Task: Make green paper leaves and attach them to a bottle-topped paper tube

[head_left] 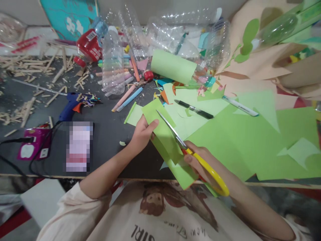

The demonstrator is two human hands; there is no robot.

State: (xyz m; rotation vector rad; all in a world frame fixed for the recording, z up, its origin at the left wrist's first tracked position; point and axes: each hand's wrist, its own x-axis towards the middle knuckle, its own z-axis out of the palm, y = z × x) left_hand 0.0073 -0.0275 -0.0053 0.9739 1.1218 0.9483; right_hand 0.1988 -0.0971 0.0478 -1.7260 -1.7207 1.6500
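My left hand [144, 130] pinches the upper left part of a strip of light green paper [165, 144], its thumb on top. The strip slants down toward the table's front edge. In my right hand [198, 155] is a pair of scissors [208, 169] with yellow handles. Their metal blades lie over the paper and point up and left toward my left hand; the blades look nearly closed. Part of the paper's lower end hides behind the scissors and my right fingers. A black pen [194, 109] rests on pale green paper just beyond the scissors.
Large green sheets [225, 140] cover the right side. A blue glue gun [69, 107], a phone [79, 146] and a purple box [35, 144] sit at left among wood sticks. Plastic bottles [112, 63] and a green paper tube [173, 67] stand or lie behind.
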